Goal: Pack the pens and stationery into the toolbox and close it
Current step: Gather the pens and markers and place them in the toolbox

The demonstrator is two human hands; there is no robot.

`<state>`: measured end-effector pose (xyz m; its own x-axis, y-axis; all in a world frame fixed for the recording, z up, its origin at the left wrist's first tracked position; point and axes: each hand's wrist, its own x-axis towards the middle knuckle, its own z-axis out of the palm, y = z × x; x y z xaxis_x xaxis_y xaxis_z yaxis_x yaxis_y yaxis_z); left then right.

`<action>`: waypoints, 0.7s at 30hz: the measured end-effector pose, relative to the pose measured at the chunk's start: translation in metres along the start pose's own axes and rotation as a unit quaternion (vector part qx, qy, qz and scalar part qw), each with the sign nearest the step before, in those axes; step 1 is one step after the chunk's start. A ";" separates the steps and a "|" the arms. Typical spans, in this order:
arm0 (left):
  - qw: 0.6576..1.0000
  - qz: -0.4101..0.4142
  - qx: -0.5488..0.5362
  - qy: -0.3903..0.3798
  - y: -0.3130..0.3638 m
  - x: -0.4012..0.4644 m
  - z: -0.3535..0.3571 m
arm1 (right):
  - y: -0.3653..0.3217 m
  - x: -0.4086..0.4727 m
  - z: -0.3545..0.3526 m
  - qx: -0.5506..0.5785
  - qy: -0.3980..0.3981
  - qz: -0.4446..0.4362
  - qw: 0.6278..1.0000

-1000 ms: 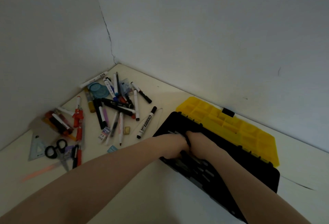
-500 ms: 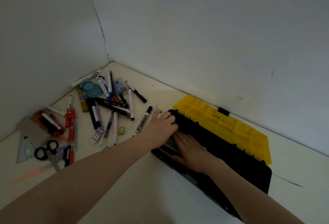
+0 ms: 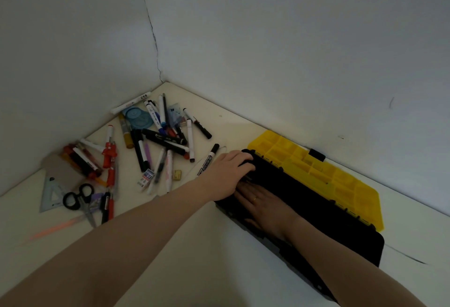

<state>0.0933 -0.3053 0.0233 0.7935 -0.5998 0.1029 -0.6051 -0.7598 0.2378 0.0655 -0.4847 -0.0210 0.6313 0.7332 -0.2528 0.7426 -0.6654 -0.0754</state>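
Observation:
A black toolbox (image 3: 323,209) lies open on the cream table, its yellow compartment lid (image 3: 316,170) folded back against the wall. My left hand (image 3: 229,172) grips the box's left end, fingers curled over the rim. My right hand (image 3: 260,203) lies flat inside the box with its fingers spread, a ring on one finger; what is under it is too dark to tell. A heap of pens and markers (image 3: 158,138) lies to the left, with a black-capped white marker (image 3: 208,160) just beside my left hand.
Black-handled scissors (image 3: 78,197), a clear set square (image 3: 52,193), red pens (image 3: 109,153), a blue round protractor (image 3: 137,117) and a small eraser (image 3: 177,174) lie among the heap. Two white walls meet in a corner behind the table.
My hands came apart: the left one moved from the box's middle to its left end and took hold of the rim. The right one flattened out inside the box.

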 end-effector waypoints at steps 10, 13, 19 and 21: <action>0.990 -0.074 -0.086 0.089 -0.030 -0.046 -0.020 | -0.016 0.016 -0.060 0.086 0.181 0.053 0.978; 0.979 -0.151 -0.084 0.110 -0.049 -0.073 -0.021 | -0.030 0.035 -0.086 0.133 0.275 0.065 0.950; 0.939 -0.308 -0.086 0.130 -0.101 -0.146 -0.033 | -0.088 0.112 -0.113 0.246 0.139 0.059 0.957; 0.920 -0.353 -0.095 0.144 -0.114 -0.171 -0.039 | -0.106 0.139 -0.109 0.252 0.072 0.063 0.963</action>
<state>0.0287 -0.1063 0.0161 0.9851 0.1379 0.1027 0.0680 -0.8609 0.5042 0.0992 -0.2973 0.0571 0.7612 0.6292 -0.1568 0.4780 -0.7078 -0.5200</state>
